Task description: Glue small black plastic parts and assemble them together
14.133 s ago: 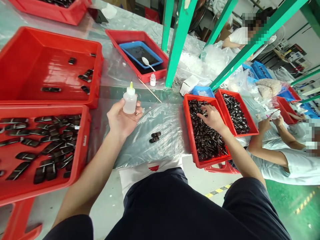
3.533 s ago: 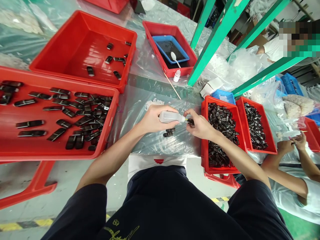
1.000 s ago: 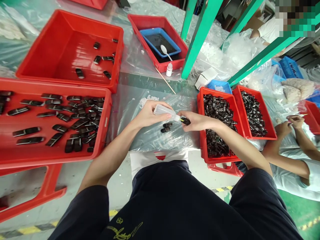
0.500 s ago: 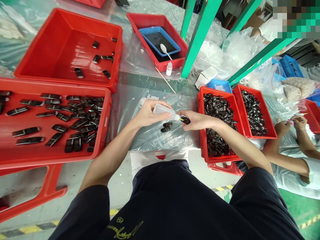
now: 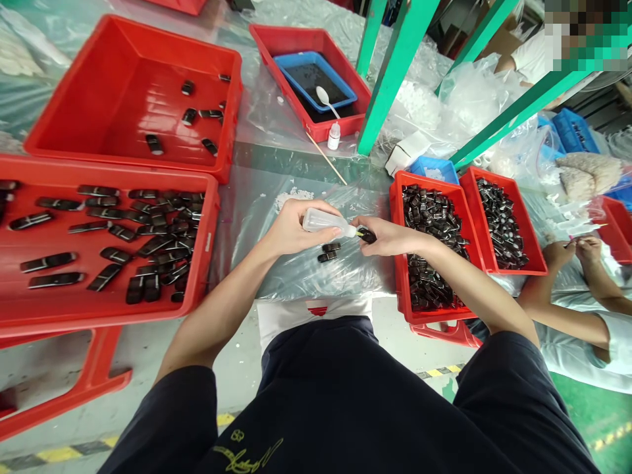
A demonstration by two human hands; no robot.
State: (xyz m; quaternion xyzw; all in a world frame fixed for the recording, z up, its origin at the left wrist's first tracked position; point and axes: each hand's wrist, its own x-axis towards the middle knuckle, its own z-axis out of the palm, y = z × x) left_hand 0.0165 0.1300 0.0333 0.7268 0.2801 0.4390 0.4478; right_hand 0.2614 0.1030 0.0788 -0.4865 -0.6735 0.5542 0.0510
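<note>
My left hand [image 5: 291,227] is closed around a translucent squeeze bottle [image 5: 320,221], tilted sideways with its narrow tip pointing right. That tip meets, or nearly meets, a small black part [image 5: 366,235] pinched in the fingers of my right hand [image 5: 382,237]; whether they touch I cannot tell. On the plastic-covered table just below the bottle lie a couple of similar black pieces [image 5: 328,251]. Small white bits [image 5: 293,195] are scattered behind my left hand.
Left stand two red bins [image 5: 210,240] with black parts. At right, a red bin [image 5: 401,289] is heaped with them. Behind are a red tray [image 5: 316,128] holding a blue tray, a small bottle [image 5: 334,137], a thin stick [image 5: 326,158] and a green post [image 5: 385,85]. A co-worker's hands [image 5: 587,249] work far right.
The black part in my right hand has turned slightly, showing a rounder face toward the bottle tip. My left hand and the bottle have shifted very little.
</note>
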